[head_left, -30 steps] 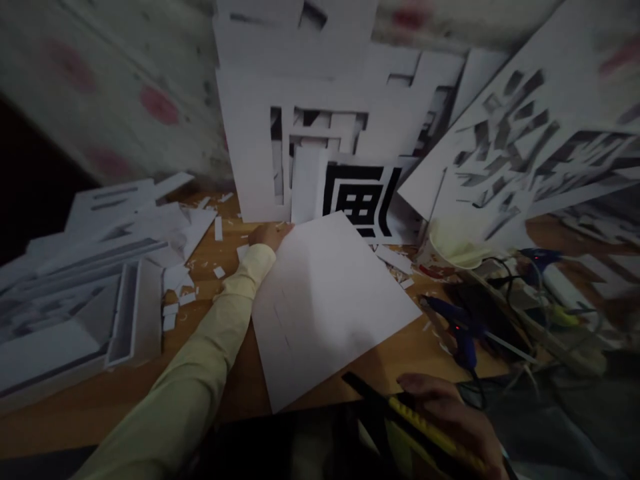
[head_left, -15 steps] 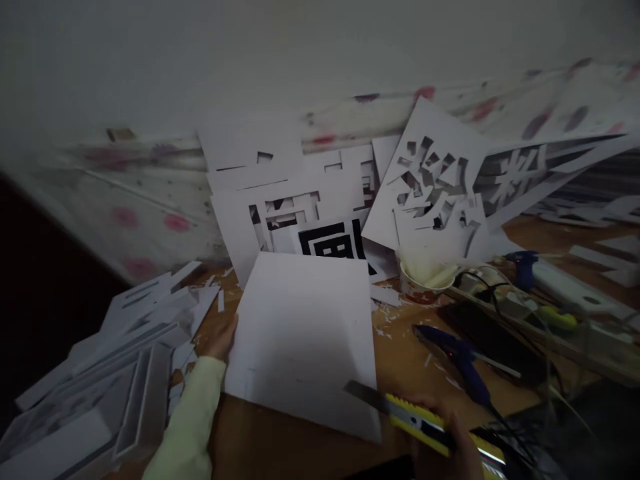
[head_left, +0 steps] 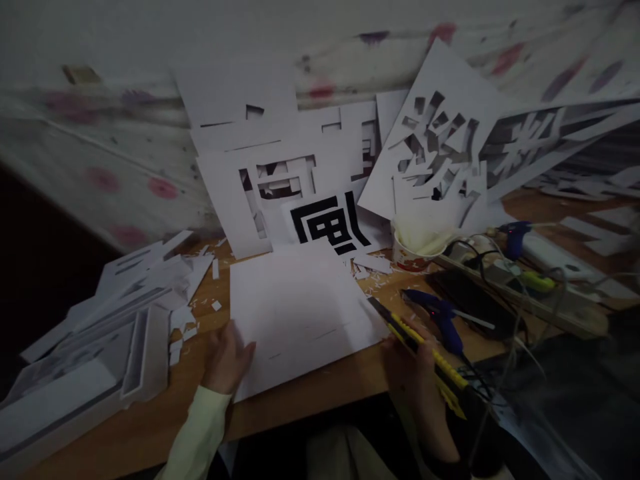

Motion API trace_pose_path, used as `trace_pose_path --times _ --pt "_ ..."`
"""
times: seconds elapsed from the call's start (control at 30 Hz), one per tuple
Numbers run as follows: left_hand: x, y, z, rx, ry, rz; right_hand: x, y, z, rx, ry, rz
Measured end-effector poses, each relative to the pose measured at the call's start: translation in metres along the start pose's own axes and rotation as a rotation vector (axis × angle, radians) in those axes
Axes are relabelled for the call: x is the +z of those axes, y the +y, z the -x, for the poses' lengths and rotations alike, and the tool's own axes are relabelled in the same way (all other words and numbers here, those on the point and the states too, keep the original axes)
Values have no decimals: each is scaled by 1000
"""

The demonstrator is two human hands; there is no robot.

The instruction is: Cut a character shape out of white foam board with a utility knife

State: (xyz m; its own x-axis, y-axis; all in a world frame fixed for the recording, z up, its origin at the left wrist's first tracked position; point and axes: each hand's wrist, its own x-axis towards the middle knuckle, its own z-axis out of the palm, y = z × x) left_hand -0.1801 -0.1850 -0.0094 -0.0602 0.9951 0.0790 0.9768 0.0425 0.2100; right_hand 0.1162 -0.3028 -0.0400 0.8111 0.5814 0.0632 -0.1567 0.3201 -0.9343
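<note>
My left hand (head_left: 227, 360) grips the left edge of a white board (head_left: 300, 327), thumb over its top face and fingers mostly hidden. The board lies on the wooden table, turned at a slant, with faint short lines near its front edge. In my right hand (head_left: 417, 373) is a yellow and black utility knife (head_left: 407, 333), its dark blade out and pointing up and left by the board's right corner. Behind the board a white sheet with a bold black character (head_left: 333, 223) leans against white panels with cut-out shapes (head_left: 230, 180).
A blue glue gun (head_left: 443, 320) lies right of the knife, near a cup of pale glue sticks (head_left: 417, 250). A power strip (head_left: 540, 293) with tangled cords stands farther right. White cut pieces fill a plastic tray (head_left: 150, 360) at left, and scraps (head_left: 183, 327) litter the table (head_left: 280, 410).
The board has turned, its right side swinging away from me. My right hand and the knife have moved up, and the blade now points more steeply upward. The camera view has tilted lower.
</note>
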Motion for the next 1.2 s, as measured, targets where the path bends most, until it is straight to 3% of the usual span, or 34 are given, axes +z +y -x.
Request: trace_pose_path --times 0.07,0.13,0.2,0.27,0.37,0.47,0.53,0.6,0.7,0.93,1.2 --pt "-18 7 7 48 -26 -170 0 -2 -5 -85 30 79" --pt "-41 22 9 216 -82 -223 1 -5 -8 -170 113 196" --pt "-60 48 4 433 -122 -183 4 -8 -9 -234 197 340" --pt "-66 84 -12 581 -127 -100 5 -9 -9 -261 197 488" --pt "-40 153 -49 760 -192 74 6 -8 -12 -255 20 654" --pt "15 214 -84 961 -230 262 8 -9 -17 -243 -171 746" --pt "51 239 -96 1089 -264 273 9 -10 -19 -261 -242 809" --pt "75 249 -99 1177 -262 264 11 -11 -19 -315 -235 879" --pt "88 248 -96 1235 -198 302 12 -10 -18 -392 -197 988" --pt "88 248 -96 1299 -213 312 7 -7 -21 -536 -259 1136" --pt "90 249 -95 1302 -205 295 1 -8 -19 -481 -320 1171"
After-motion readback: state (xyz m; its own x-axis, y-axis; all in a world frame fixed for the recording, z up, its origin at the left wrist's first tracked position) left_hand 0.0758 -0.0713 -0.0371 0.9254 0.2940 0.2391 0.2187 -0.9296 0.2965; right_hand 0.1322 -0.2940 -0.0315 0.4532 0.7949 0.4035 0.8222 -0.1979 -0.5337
